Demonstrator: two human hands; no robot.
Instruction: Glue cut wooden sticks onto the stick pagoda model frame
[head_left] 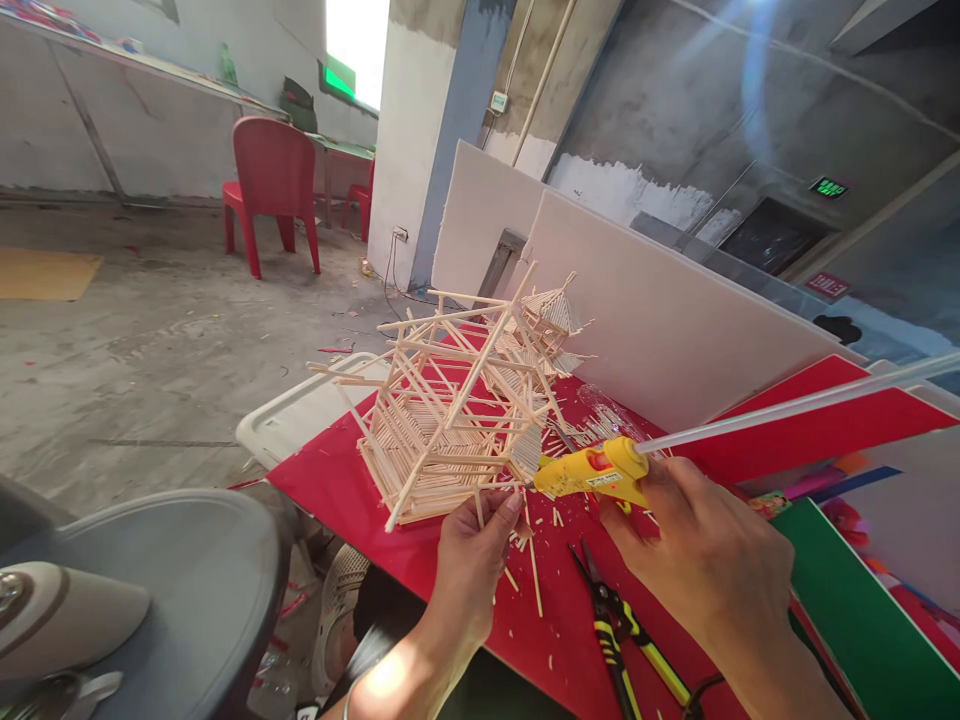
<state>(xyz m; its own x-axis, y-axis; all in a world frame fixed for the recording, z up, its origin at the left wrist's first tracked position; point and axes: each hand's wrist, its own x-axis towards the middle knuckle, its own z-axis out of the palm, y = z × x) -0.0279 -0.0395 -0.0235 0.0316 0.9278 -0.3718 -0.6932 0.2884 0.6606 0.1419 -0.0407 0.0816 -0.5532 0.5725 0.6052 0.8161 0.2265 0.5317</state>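
My right hand [701,550] is wrapped round a yellow glue gun [596,472] with a long clear glue stick [787,408] running out of its back. The gun's nozzle points left, close to the fingertips of my left hand [476,545]. Those fingers pinch thin wooden sticks [496,488] at the near edge of a stick-built frame [457,400]. This frame stands on the red tabletop [322,470]. Behind it is a smaller stick structure with pointed roofs [555,310]. Whether the nozzle touches the sticks I cannot tell.
Pliers with yellow-black handles [619,625] lie open on the red surface, near loose sticks [535,575]. Pale boards [637,300] lean behind. A round grey stool [187,590] at the left holds a white bottle [67,615]. A red chair [274,185] stands farther back.
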